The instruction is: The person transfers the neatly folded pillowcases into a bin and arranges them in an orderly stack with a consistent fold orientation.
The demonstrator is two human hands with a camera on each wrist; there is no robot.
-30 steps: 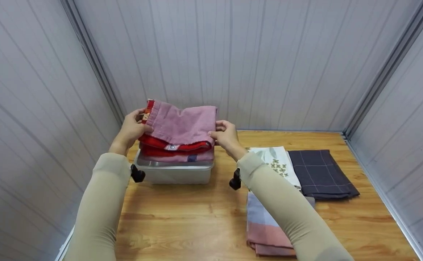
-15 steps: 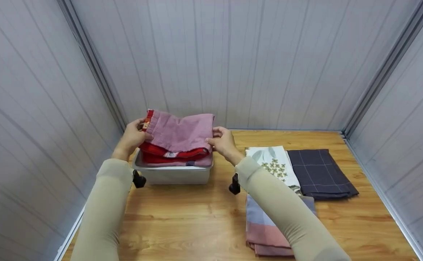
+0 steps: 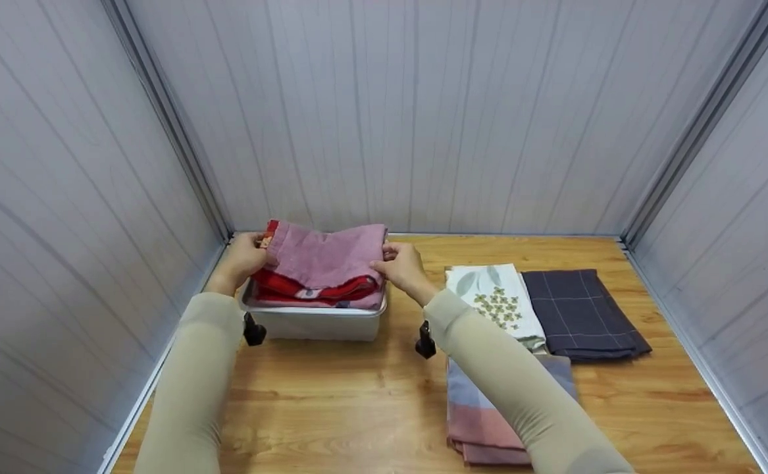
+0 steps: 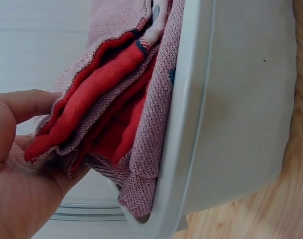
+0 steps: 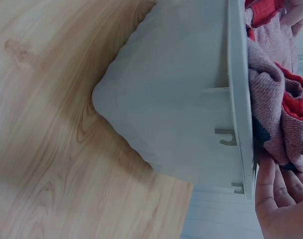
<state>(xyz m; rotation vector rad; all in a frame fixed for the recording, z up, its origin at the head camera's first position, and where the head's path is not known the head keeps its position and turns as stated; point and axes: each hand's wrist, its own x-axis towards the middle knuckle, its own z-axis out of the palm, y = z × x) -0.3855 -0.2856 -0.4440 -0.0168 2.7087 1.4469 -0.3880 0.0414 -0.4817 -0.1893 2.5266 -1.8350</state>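
A folded pink knit garment (image 3: 328,255) with a red inner side lies partly inside a white bin (image 3: 314,325), its top layers rising above the rim. My left hand (image 3: 244,258) grips the garment's left edge, thumb on top and fingers beneath; the left wrist view shows several red and pink layers (image 4: 99,104) between them. On the opposite side, my right hand (image 3: 405,268) pinches the right edge just above the rim. In the right wrist view its fingers (image 5: 283,186) curl under the folded knit beside the bin wall. The bottom of the bin is hidden.
To the right on the wooden table (image 3: 331,408) lie a folded white cloth with a flower print (image 3: 499,303), a dark checked cloth (image 3: 584,313) and a blue and pink cloth (image 3: 486,424), partly under my right sleeve. Panel walls (image 3: 384,118) enclose the back and sides.
Both hands have lowered the folded garment, so its lower layers now sit down within the bin's rim. The cloths on the right have not moved.
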